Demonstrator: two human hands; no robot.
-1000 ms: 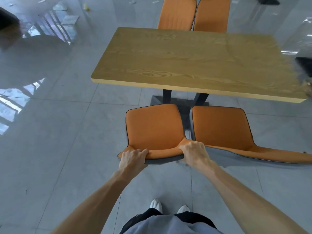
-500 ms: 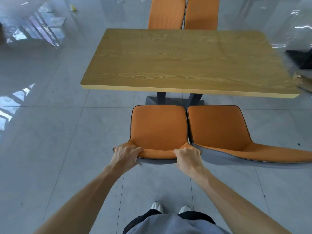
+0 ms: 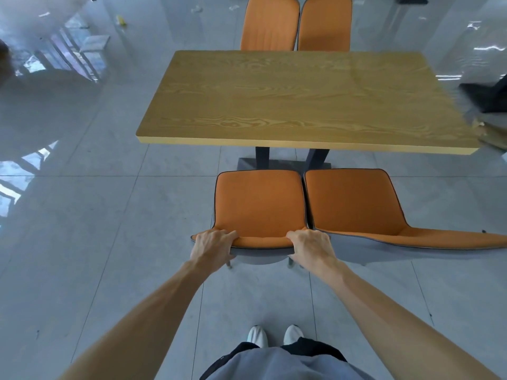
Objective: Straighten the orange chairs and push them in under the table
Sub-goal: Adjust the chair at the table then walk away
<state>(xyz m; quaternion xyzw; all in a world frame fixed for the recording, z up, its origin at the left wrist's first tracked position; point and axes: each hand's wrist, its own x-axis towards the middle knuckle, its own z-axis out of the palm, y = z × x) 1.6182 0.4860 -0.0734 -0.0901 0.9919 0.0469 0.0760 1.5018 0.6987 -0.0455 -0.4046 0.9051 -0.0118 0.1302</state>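
While both hands grip backrest top, left hand and right hand fingers curled over near-left chair at 6 o'clock of table; risk: uneven push skews it into neighbouring chair.

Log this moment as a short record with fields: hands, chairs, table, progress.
left hand: gripping the backrest top of the near left chair
right hand: gripping the same backrest, at its other corner
near right chair: beside it, seats almost touching, untouched
far chairs: two side by side across the table
table: wooden top, nothing on it
progress: both near seats sit short of the table edge, not yet pushed under
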